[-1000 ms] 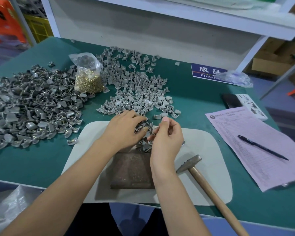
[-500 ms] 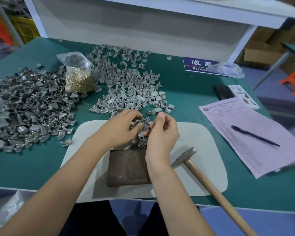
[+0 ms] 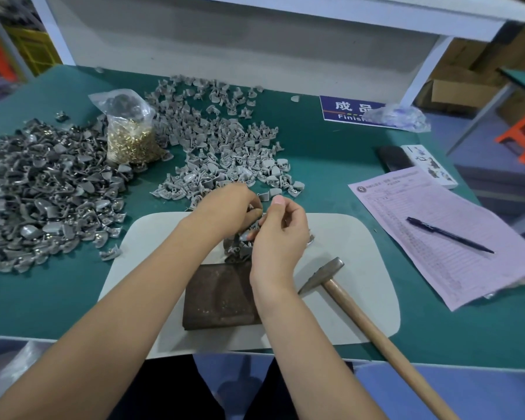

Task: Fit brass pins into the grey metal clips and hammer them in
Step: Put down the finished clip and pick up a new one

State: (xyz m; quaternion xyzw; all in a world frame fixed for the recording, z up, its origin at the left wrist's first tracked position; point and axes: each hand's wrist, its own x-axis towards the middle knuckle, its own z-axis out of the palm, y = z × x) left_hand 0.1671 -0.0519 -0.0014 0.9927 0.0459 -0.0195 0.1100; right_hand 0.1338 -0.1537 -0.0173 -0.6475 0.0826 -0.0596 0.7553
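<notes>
Grey metal clips (image 3: 240,248) sit in a small cluster on the far edge of the pale work mat (image 3: 352,247), just beyond the brown steel block (image 3: 219,298), and both hands meet over them. The left hand (image 3: 225,209) has its fingers curled down onto the cluster; whether they pinch a clip or a pin cannot be told. The right hand (image 3: 281,234) has its fingertips curled in toward the left hand's, close enough to touch, apparently pinching something small that is hidden from view.

Taking the steel block as the landmark: one hammer (image 3: 358,316) lies just to its right, head beside the block's far corner and its wooden handle running off the near table edge. Beyond the block, past the mat, spreads one loose pile of light grey clips (image 3: 225,147), too many to count. To the block's far left lies a second, darker pile of clips (image 3: 40,189), also uncountable. Between the two piles stands one clear plastic bag of brass pins (image 3: 131,137). Well to the block's right lies one pink printed form (image 3: 446,234) with one dark pen (image 3: 449,234) on it. Beyond the form sit one black phone-like slab (image 3: 393,157) and one blue sign (image 3: 346,112) on the green table (image 3: 43,301).
</notes>
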